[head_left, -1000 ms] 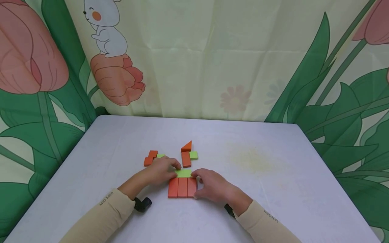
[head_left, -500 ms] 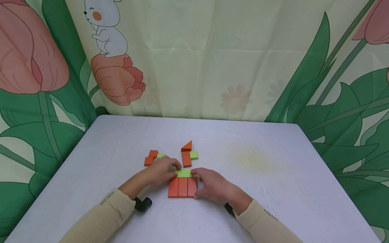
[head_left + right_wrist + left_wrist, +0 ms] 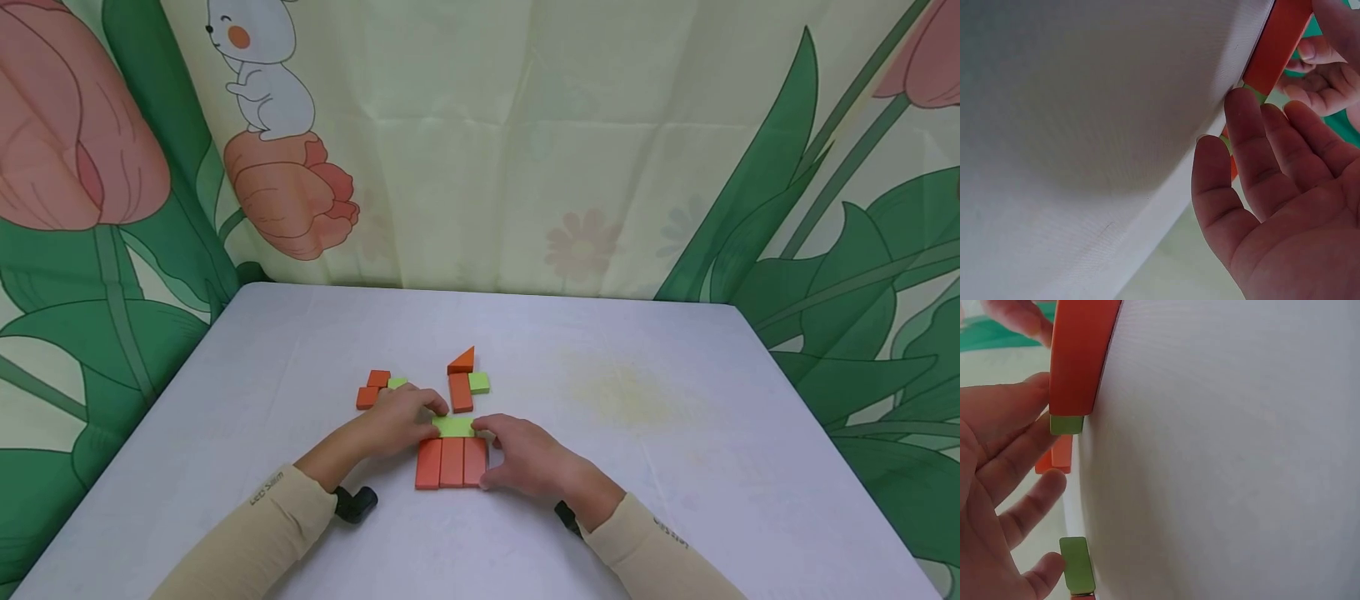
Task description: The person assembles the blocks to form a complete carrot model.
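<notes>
Three upright red-orange blocks [image 3: 452, 463] lie side by side on the table, with a light green strip of block [image 3: 455, 427] along their far edge. My left hand [image 3: 397, 422] has its thumb and index finger at the strip's left end. At the opposite end, my right hand [image 3: 531, 457] touches the green with its index finger, while its thumb is by the right red block's near corner. The left wrist view shows the left hand's lower fingers spread, beside another green block [image 3: 1077, 565]. In the right wrist view, extended fingers reach the green end below a red block [image 3: 1277, 50].
Beyond the strip stand an orange triangle [image 3: 462, 361], a red rectangle [image 3: 461, 392] and a green square [image 3: 478, 382]. Behind the left hand are two small red blocks [image 3: 367, 397] and a partly covered green one [image 3: 397, 382]. A printed curtain [image 3: 480, 150] hangs behind the white table [image 3: 675, 467].
Both hands stay at the ends of the green strip, and the blocks keep their arrangement. Only a very slight shift of the view shows.
</notes>
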Motion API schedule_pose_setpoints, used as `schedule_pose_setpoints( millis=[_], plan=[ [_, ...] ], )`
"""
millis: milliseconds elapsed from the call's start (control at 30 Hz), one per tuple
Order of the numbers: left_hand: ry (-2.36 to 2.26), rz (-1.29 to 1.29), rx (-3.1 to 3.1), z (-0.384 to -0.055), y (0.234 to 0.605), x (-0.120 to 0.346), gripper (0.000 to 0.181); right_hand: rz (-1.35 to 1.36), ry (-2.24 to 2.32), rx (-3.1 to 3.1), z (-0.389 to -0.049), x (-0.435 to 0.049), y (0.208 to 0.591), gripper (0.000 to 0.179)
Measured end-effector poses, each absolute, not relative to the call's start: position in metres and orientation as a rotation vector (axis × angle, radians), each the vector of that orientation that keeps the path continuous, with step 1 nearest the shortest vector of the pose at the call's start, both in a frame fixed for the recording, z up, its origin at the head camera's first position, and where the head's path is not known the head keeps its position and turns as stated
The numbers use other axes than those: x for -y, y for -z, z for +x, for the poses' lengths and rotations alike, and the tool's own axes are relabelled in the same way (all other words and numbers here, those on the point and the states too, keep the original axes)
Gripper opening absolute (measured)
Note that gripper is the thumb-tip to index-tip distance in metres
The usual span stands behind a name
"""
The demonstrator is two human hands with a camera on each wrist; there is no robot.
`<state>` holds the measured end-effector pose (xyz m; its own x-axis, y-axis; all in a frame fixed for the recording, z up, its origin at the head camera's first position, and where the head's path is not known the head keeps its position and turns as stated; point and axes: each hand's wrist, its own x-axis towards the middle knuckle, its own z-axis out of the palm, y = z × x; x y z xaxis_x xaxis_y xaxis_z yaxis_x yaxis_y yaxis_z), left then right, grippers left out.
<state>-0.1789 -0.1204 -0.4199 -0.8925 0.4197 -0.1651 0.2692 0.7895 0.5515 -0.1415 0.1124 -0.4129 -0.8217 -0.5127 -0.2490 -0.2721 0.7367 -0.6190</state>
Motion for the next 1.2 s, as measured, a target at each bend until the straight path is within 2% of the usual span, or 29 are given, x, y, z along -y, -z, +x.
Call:
schedule_pose_setpoints(
  millis=[267,467,633,933,1200],
  plan=[
    [-0.772,0.529,-2.702,-0.176,0.419,0.123,0.03,-0.612,0.814,-2.527,-0.142,-0.113,0.414,0.071],
    [-0.666,0.607,-2.725,-0.163,0.421,0.13,0.064,-0.639,0.793,-2.536,-0.142,-0.113,0.413,0.073],
    [-0.639,0.617,-2.736,-0.152,0.421,0.135,0.078,-0.651,0.792,-2.536,-0.142,-0.113,0.412,0.073],
    [-0.609,0.629,-2.754,-0.143,0.425,0.138,0.086,-0.649,0.79,-2.535,-0.142,-0.113,0.413,0.073],
    [-0.627,0.622,-2.759,-0.139,0.422,0.135,0.083,-0.63,0.785,-2.541,-0.141,-0.112,0.411,0.073]
  ],
)
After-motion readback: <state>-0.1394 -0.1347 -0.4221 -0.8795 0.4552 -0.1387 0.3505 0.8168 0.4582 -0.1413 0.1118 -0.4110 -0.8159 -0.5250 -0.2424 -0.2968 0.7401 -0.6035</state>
